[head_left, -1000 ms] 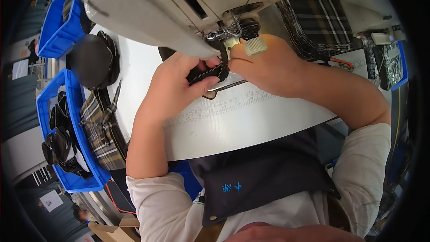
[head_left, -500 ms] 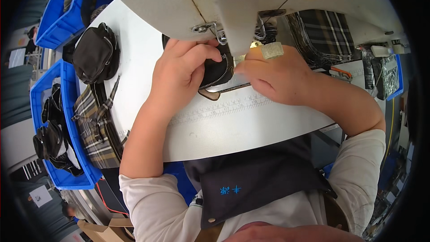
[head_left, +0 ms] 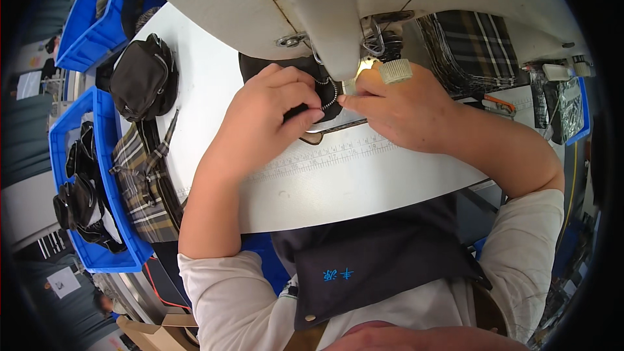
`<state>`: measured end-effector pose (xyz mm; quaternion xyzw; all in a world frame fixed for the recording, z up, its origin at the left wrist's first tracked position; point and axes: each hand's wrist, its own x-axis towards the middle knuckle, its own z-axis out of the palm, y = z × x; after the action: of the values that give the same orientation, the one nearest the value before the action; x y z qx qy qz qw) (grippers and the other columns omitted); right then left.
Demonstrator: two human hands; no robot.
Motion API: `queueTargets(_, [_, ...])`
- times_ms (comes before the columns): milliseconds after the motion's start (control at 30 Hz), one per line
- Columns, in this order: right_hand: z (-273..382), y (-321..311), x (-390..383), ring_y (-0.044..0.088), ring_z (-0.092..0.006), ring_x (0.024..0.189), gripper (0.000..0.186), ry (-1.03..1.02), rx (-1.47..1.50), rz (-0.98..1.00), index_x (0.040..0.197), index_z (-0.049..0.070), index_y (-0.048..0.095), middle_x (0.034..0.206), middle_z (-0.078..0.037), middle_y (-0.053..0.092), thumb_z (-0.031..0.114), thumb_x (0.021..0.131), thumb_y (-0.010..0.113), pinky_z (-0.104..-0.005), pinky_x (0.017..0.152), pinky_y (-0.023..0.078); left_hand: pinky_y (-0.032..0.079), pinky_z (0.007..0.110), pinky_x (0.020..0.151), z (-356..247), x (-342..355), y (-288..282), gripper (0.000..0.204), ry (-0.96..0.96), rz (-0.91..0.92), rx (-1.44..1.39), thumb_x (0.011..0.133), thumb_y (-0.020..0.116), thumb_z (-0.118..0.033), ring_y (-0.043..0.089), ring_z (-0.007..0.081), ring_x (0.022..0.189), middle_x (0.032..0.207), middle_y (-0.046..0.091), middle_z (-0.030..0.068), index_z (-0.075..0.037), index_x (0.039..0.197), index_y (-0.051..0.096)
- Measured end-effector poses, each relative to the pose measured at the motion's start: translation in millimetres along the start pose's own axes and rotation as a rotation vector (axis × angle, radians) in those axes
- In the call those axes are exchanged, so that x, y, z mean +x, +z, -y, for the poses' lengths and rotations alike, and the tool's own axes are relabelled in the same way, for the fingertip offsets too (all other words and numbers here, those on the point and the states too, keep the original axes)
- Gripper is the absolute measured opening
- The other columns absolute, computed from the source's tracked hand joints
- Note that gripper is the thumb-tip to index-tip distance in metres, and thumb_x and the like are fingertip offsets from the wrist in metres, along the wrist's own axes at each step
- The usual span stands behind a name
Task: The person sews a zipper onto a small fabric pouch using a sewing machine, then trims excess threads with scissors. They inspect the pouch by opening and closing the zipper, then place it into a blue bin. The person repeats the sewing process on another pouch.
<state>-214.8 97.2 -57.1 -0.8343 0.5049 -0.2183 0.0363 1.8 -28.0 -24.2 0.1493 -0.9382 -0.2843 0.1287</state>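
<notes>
A black fabric piece (head_left: 331, 110) with a curved metal-toothed zipper (head_left: 335, 94) lies under the head of a white sewing machine (head_left: 227, 0). My left hand (head_left: 270, 107) pinches the fabric at its left, thumb and fingers closed near the zipper. On the other side my right hand (head_left: 409, 107) has its fingers bent together, with the index fingertip against the piece's right edge beside the lit needle area. The machine hides the needle and part of the right fingers. A small tan-lined tab (head_left: 312, 138) sticks out below the fabric.
Left on the white table (head_left: 312, 201) stand a black pouch (head_left: 140, 81) and plaid fabric pieces (head_left: 146, 188). Beyond them, a blue bin (head_left: 136, 247) contains black pouches. Stacked plaid panels (head_left: 474, 45) lie right of the machine, near an orange-handled tool (head_left: 499, 105).
The black piece has turned, bringing its zipper curve closer to my right fingertip. My left fingers have shifted down and right along it. My right hand stays nearly in place.
</notes>
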Motion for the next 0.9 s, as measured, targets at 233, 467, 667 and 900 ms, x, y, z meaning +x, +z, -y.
queueTargets(233, [-2.3, 1.7, 3.6, 0.062, -0.0228, 0.073, 0.01, 0.034, 0.058, -0.128, 0.087, 0.012, 0.063, 0.076, -0.003, 0.058, 0.013, 0.079, 0.069, -0.0377, 0.06, 0.05, 0.046, 0.032, 0.071, 9.4, -3.2, 1.0, 0.012, -0.25, 0.032, -0.351, 0.091, 0.069, -0.012, 0.056, 0.0199, 0.079, 0.082, 0.064, 0.0061, 0.0, 0.091, 0.068])
queueTargets(467, [12.1, 10.4, 17.1, 0.059, -0.0192, 0.068, 0.015, -0.155, -0.144, -0.298, 0.088, 0.01, 0.059, 0.078, -0.004, 0.052, 0.013, 0.076, 0.067, -0.0337, 0.051, 0.047, 0.039, 0.025, 0.06, 5.3, -4.1, 3.4, 0.021, -0.445, 0.05, -0.623, 0.099, 0.062, -0.018, 0.043, 0.0059, 0.067, 0.07, 0.052, -0.005, 0.0, 0.091, 0.067])
queueTargets(667, [17.7, 9.9, 22.9, 0.056, -0.0168, 0.066, 0.017, -0.258, -0.193, -0.324, 0.085, 0.007, 0.056, 0.077, -0.004, 0.049, 0.01, 0.07, 0.065, -0.0319, 0.048, 0.044, 0.038, 0.023, 0.061, 8.7, -6.7, 2.5, 0.024, -0.449, 0.053, -0.653, 0.1, 0.061, -0.022, 0.041, 0.0043, 0.069, 0.071, 0.051, -0.0076, -0.001, 0.091, 0.066])
queueTargets(900, [60.1, 2.0, 2.2, 0.055, -0.0201, 0.064, 0.016, -0.424, 0.109, -0.066, 0.083, 0.006, 0.054, 0.077, -0.005, 0.049, 0.011, 0.072, 0.064, -0.0336, 0.049, 0.044, 0.037, 0.02, 0.063, 11.0, -7.8, -1.6, 0.023, -0.45, 0.071, -0.638, 0.101, 0.061, -0.024, 0.042, 0.0016, 0.072, 0.077, 0.054, -0.0096, -0.004, 0.092, 0.065])
